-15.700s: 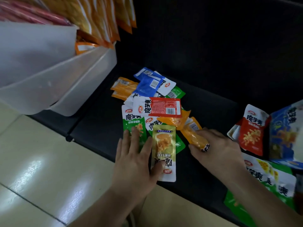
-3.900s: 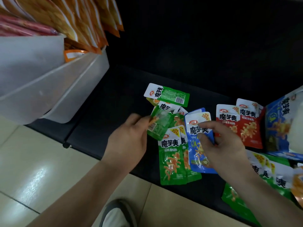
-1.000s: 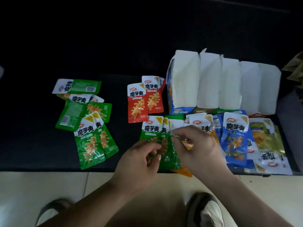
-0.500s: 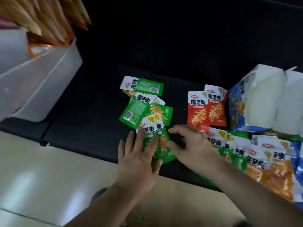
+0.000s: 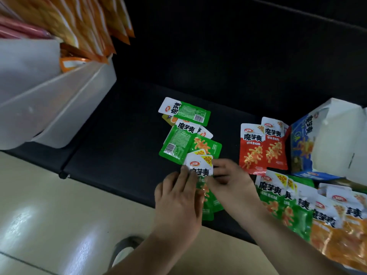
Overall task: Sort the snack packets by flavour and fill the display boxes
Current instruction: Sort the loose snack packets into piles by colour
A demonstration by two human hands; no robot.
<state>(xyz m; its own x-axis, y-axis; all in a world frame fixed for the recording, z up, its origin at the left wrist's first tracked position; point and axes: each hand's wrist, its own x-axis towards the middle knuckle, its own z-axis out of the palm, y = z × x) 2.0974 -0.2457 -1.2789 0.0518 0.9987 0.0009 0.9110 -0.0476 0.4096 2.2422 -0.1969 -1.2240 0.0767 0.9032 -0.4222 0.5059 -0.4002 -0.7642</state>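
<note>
Small stack of green snack packets [image 5: 201, 170] lies near the front edge of the black shelf [image 5: 123, 147]. My left hand [image 5: 176, 201] rests with fairly straight fingers on the stack's left side. My right hand [image 5: 232, 185] pinches its right edge. Behind them sits a loose pile of green packets [image 5: 184, 135], some face down, with a yellow one partly hidden underneath. Two red packets [image 5: 262, 145] lie to the right. A blue display box [image 5: 301, 143] with white flaps stands at the far right.
In front of the box lie overlapping green packets [image 5: 282, 201] and orange packets [image 5: 337, 239]. Translucent white bins [image 5: 59, 108] holding orange bags [image 5: 83, 26] overhang the shelf at the upper left. Pale floor tiles and a shoe [image 5: 123, 249] are below.
Half a second ago my left hand lay flat on the green stack and my right hand hovered beside it. My right fingers have closed on the stack's right edge.
</note>
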